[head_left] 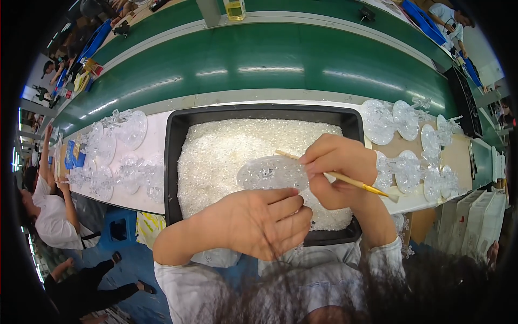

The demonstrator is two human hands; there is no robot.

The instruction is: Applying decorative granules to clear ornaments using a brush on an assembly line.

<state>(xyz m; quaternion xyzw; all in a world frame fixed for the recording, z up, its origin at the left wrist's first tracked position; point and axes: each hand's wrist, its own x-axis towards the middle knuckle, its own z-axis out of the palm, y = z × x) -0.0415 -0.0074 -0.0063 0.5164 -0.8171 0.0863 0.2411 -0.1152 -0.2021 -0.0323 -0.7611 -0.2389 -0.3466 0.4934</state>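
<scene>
A clear, round plastic-looking disc (270, 171) is tilted above the black tray's (171, 162) whitish granules (210, 162). My left hand (264, 221) is closed on the disc's near edge, its fingertips partly hidden. In my right hand (340, 167) is a thin paintbrush (353, 181) with a wooden handle and gold ferrule. Its bristles point to the lower right, and the handle's other end shows over the disc beyond my fingers. My right fingertips are close to the disc's right edge; whether they touch it I cannot tell.
Several clear ornaments with round bases stand left (132, 129) and right (407, 121) of the tray. A green conveyor-like surface (270, 59) runs behind it. A bottle of yellow liquid (235, 9) stands farther back. Blue stool (120, 227) and other people are at left.
</scene>
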